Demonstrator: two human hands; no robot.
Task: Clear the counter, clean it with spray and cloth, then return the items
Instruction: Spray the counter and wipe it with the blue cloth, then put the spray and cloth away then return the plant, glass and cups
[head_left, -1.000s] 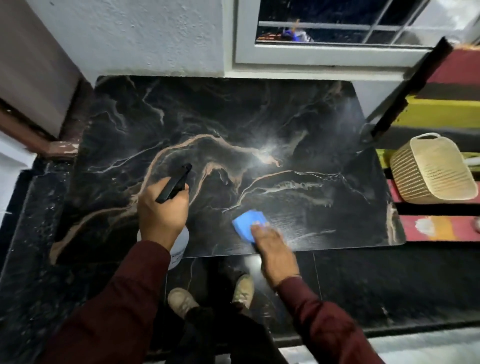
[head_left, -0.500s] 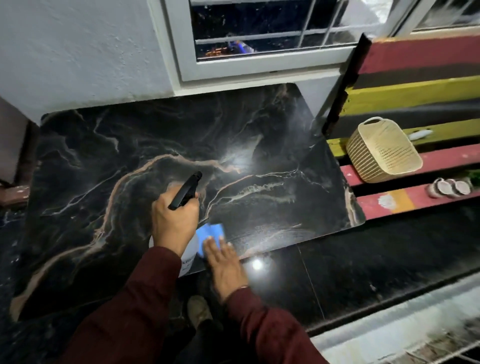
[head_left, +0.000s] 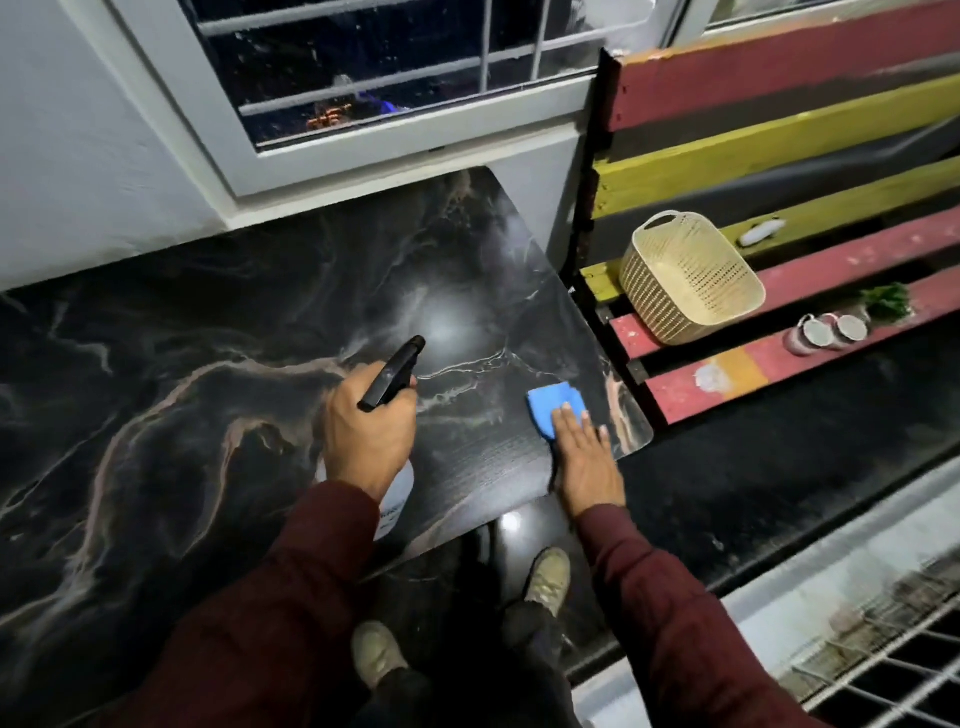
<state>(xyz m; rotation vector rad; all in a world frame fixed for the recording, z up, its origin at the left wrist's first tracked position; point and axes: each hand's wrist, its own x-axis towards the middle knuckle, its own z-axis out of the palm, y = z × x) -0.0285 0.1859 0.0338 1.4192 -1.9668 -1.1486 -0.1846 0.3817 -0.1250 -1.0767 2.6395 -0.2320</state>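
Dark marble counter (head_left: 208, 415): blue cloth (head_left: 550, 408) under right hand's (head_left: 584, 457) flat fingers (head_left: 569, 421).

A: Is any writing showing that you can read?
B: Only a label on the spray bottle (head_left: 397, 496), and its print is coming out too small and blurred to make out any word.

We see a dim scene, lit mainly from above: a soft white glare spot sits on the glossy dark counter (head_left: 441, 325), and a smaller one on the floor (head_left: 511, 519). The window (head_left: 395, 78) shows darkness outside. Straight edges bow toward the frame's borders, and the lower right corner is smeared with blur.
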